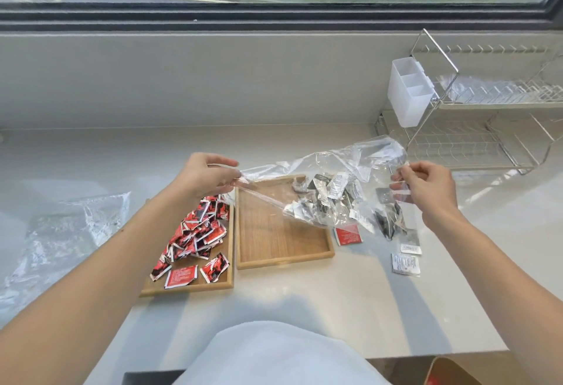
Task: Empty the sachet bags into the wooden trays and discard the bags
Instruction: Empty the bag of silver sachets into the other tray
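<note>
Both forearms reach forward over the tabletop (304,299), bare to the elbow. The left hand (202,176) is pinched closed on one end of a clear plastic bag (329,183); the right hand (426,189) is pinched closed on the opposite end. The hands are well apart, stretching the bag between them.

The bag is transparent, crumpled and held above the tabletop, hanging over the far right corner of the right wooden tray (274,232) and the surface beside it. Silver-and-black sachets (329,198) sit bunched in its sagging middle and right part.

The right wooden tray is nearly bare; one silver sachet (299,185) lies at its far edge. The left wooden tray (195,285), touching or just beside it, holds a heap of red sachets (198,235). One red sachet (347,236) and two silver sachets (406,258) lie loose on the tabletop right of the trays. A second clear bag (61,232) lies flat at the left.
</note>
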